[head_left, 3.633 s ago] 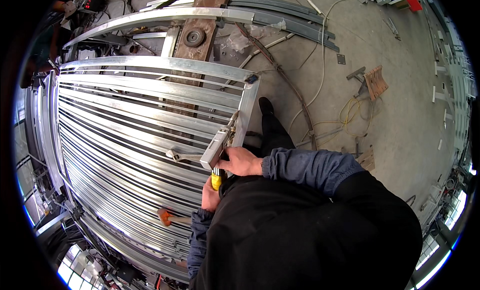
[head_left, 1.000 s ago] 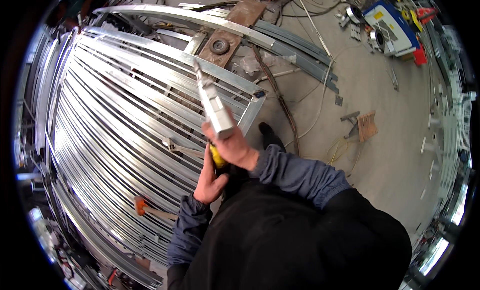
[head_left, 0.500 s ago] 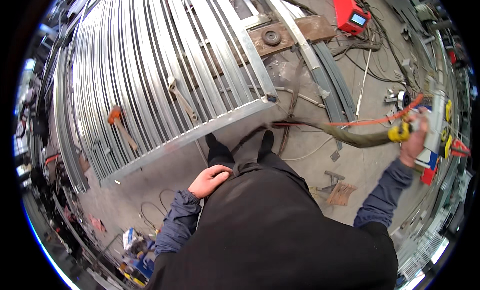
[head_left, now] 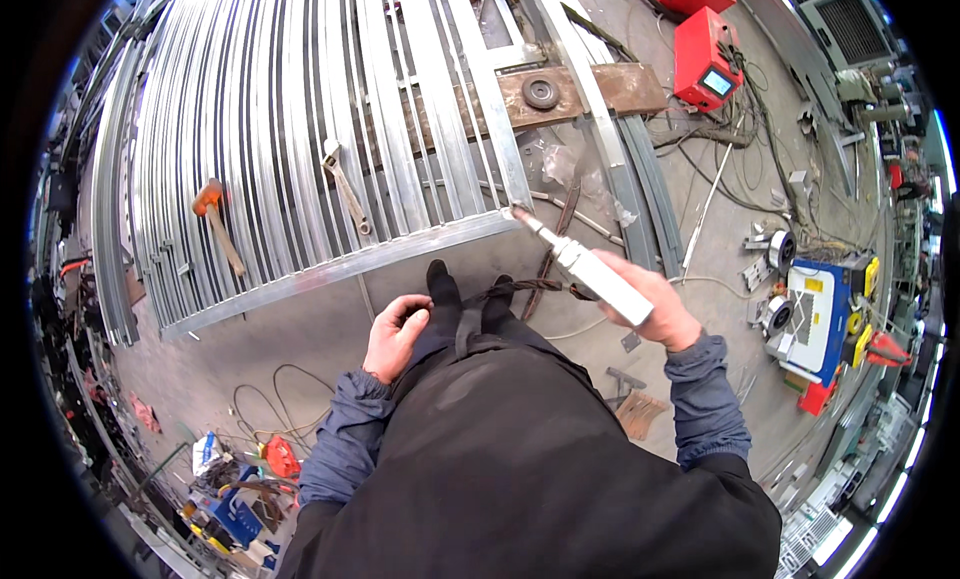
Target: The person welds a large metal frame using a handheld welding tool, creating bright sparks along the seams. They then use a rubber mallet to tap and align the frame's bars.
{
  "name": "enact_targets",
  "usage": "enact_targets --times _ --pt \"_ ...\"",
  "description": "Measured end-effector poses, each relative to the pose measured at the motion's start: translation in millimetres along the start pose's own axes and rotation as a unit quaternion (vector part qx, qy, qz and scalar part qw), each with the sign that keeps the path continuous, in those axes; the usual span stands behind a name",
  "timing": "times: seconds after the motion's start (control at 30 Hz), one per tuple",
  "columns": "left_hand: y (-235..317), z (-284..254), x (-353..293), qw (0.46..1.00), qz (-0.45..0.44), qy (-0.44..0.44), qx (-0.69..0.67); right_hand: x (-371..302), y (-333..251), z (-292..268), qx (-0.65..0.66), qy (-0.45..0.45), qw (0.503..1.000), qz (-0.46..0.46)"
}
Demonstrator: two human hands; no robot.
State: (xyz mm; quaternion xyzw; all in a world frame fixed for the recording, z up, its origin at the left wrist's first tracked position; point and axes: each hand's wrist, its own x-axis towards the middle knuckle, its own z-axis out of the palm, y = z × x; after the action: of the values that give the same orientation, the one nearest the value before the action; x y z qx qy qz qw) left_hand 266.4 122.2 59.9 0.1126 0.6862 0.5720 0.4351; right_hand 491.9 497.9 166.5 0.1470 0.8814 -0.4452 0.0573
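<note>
R hand [head_left: 664, 305] grips wht torch [head_left: 600, 279], tip by slatted metal frame [head_left: 400, 249] corner, contact unclear | L hand [head_left: 392, 337] empty, loosely open | torch prob. stiff, mod. wt; best held by grip, not nozzle

No lettering is legible; the screen [head_left: 717, 81] on the red box [head_left: 700, 44], beyond the right hand's fingers [head_left: 630, 270], is too small to read.

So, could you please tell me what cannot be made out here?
In the head view:
Right hand: grip partly hidden by the white tool.
Slatted metal frame, far end: cut off by upper edge.
Tool's tip: touching the frame or not, unclear from above.
Screen on the red machine: too small to read.
</note>
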Motion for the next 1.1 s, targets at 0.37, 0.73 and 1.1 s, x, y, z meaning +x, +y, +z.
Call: enact_targets --times 0.37,0.73,1.1 --pt "59 4 84 0.947 -0.041 -0.301 0.104 112 -27 15 -0.063 -0.099 0.991 -0.065" --pt "-34 109 140 0.941 -0.182 -0.138 -0.251 177 46 4 -0.022 -0.228 0.971 -0.065" --pt "-57 176 177 0.926 -0.177 0.032 -0.333 219 99 7 0.018 -0.309 0.948 -0.068"
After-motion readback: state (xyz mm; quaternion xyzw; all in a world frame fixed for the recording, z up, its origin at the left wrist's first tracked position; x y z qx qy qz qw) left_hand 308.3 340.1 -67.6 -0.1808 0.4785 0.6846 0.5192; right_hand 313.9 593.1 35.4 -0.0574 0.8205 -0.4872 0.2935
